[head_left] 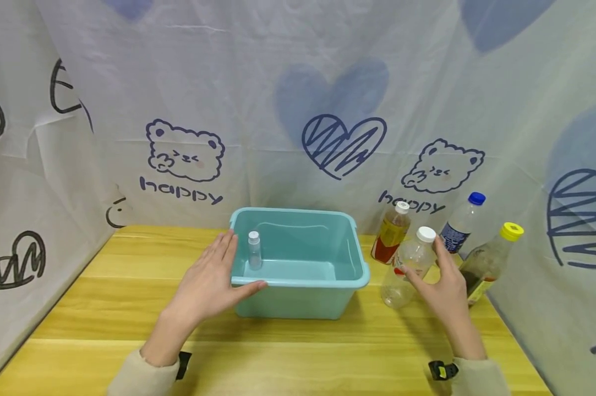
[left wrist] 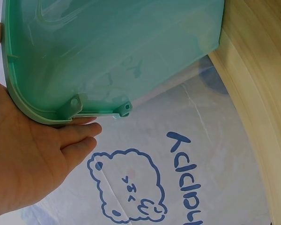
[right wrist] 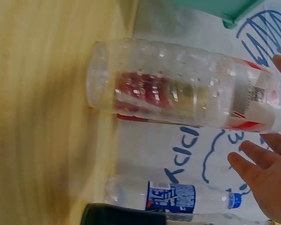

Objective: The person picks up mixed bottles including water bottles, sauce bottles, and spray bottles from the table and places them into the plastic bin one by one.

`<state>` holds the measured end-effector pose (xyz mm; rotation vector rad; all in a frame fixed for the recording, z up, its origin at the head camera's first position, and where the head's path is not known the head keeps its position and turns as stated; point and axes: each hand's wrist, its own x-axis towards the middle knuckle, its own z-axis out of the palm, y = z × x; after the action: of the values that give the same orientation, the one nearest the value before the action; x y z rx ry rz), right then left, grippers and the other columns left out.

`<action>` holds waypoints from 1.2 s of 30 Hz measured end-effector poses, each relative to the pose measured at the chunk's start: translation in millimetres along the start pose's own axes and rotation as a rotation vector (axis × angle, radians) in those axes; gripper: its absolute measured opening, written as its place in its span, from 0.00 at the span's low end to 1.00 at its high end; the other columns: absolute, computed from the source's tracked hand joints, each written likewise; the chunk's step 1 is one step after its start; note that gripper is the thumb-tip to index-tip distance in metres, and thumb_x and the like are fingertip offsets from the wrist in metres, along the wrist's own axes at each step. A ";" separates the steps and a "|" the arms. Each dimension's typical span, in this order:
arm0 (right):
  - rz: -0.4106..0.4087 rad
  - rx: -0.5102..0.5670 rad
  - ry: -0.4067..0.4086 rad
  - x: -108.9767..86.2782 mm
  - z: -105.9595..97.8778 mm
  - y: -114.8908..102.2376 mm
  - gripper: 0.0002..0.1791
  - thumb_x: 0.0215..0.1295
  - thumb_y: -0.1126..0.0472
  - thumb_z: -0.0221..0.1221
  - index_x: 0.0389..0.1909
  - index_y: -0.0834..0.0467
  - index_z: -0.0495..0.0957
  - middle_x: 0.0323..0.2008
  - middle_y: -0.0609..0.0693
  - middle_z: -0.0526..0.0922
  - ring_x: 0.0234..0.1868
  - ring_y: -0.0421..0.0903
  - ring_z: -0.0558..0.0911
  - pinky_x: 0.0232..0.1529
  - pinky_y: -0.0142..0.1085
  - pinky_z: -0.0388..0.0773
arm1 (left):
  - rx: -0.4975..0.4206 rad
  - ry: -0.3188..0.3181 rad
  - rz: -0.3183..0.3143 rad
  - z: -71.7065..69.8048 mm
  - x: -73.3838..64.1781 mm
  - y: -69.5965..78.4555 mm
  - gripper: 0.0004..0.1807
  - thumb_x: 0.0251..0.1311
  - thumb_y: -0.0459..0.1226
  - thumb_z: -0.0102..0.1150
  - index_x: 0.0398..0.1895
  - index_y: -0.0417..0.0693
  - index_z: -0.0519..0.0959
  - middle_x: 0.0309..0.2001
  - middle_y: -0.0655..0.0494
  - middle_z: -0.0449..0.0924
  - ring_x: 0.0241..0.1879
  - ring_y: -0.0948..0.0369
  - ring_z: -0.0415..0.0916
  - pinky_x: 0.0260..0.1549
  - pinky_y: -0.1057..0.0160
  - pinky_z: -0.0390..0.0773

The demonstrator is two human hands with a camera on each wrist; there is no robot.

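Observation:
A light teal plastic tub (head_left: 298,302) stands on the table, with a small clear bottle with a white cap (head_left: 255,256) upright inside at the left. My left hand (head_left: 211,283) rests against the tub's left front corner, fingers straight along the side and thumb along the front rim. To the right, a large clear bottle with a white cap (head_left: 399,289) stands on the table. My right hand (head_left: 443,286) is spread around its upper part, thumb at the label and fingers on the far side. In the right wrist view, those fingers (right wrist: 260,161) look extended, not curled.
Behind the clear bottle stands a white-capped bottle with a red and yellow look (head_left: 392,236). A blue-capped bottle (head_left: 456,234) and a yellow-capped bottle of dark liquid (head_left: 486,267) stand farther right. A printed white curtain (head_left: 263,110) hangs behind the wooden table (head_left: 298,357).

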<state>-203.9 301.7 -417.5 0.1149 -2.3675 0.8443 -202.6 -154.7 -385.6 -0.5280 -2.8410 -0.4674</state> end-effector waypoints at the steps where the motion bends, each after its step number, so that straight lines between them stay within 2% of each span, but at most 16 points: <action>1: -0.012 0.001 0.000 -1.1 1.8 1.0 0.57 0.57 0.63 0.77 0.83 0.58 0.53 0.74 0.69 0.66 0.69 0.71 0.71 0.65 0.67 0.71 | 0.000 0.001 0.000 0.0 0.1 -0.1 0.66 0.60 0.76 0.51 0.81 0.31 0.50 0.82 0.35 0.46 0.80 0.39 0.47 0.78 0.42 0.54; 6: -0.047 0.010 0.016 -3.8 8.9 4.9 0.57 0.57 0.65 0.76 0.83 0.59 0.53 0.72 0.69 0.69 0.64 0.70 0.76 0.59 0.62 0.79 | -0.001 -0.004 -0.003 -0.2 0.9 0.1 0.67 0.60 0.77 0.50 0.82 0.31 0.49 0.82 0.35 0.46 0.81 0.39 0.47 0.78 0.42 0.55; 14: -0.021 0.038 0.004 -7.5 11.9 11.0 0.54 0.61 0.66 0.74 0.83 0.57 0.53 0.73 0.68 0.67 0.66 0.69 0.74 0.54 0.58 0.81 | -0.013 -0.012 -0.011 -1.0 1.2 2.2 0.68 0.59 0.78 0.50 0.81 0.31 0.50 0.82 0.35 0.46 0.81 0.39 0.47 0.78 0.42 0.54; 27: -0.014 0.056 0.000 -8.5 12.8 12.2 0.53 0.63 0.67 0.72 0.83 0.56 0.52 0.73 0.67 0.67 0.62 0.69 0.77 0.51 0.51 0.82 | -0.015 -0.011 -0.014 -0.9 1.1 1.5 0.68 0.59 0.78 0.50 0.82 0.31 0.50 0.82 0.36 0.46 0.81 0.40 0.47 0.78 0.43 0.54; 31: -0.025 0.065 0.008 -7.6 13.2 12.4 0.53 0.62 0.68 0.73 0.83 0.57 0.54 0.71 0.68 0.69 0.61 0.69 0.78 0.50 0.32 0.81 | -0.011 -0.010 -0.011 -1.1 0.7 1.7 0.67 0.59 0.77 0.51 0.81 0.31 0.50 0.82 0.35 0.47 0.81 0.40 0.47 0.78 0.43 0.54; 33: -0.025 0.067 0.010 -7.1 12.8 11.7 0.52 0.61 0.68 0.73 0.83 0.57 0.54 0.70 0.68 0.70 0.61 0.69 0.79 0.50 0.27 0.79 | -0.007 -0.008 -0.009 -1.2 0.4 1.5 0.67 0.59 0.77 0.51 0.81 0.30 0.50 0.82 0.35 0.47 0.81 0.39 0.48 0.78 0.43 0.54; 34: -0.023 0.069 0.009 -6.9 12.5 11.2 0.52 0.61 0.68 0.73 0.83 0.57 0.55 0.70 0.68 0.70 0.61 0.69 0.79 0.50 0.27 0.79 | -0.005 -0.006 -0.008 -1.1 0.4 1.3 0.67 0.59 0.77 0.51 0.81 0.30 0.51 0.82 0.35 0.47 0.81 0.39 0.48 0.78 0.43 0.54; 36: -0.016 0.066 0.005 -7.0 11.6 9.7 0.52 0.62 0.67 0.73 0.82 0.59 0.54 0.69 0.69 0.70 0.61 0.69 0.78 0.50 0.36 0.82 | -0.003 -0.003 -0.007 -0.9 0.3 1.0 0.67 0.59 0.77 0.50 0.81 0.30 0.51 0.82 0.35 0.48 0.80 0.39 0.48 0.78 0.43 0.54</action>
<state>-207.0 301.6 -433.9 0.1587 -2.3316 0.9142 -202.4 -154.1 -384.4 -0.5200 -2.8467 -0.4724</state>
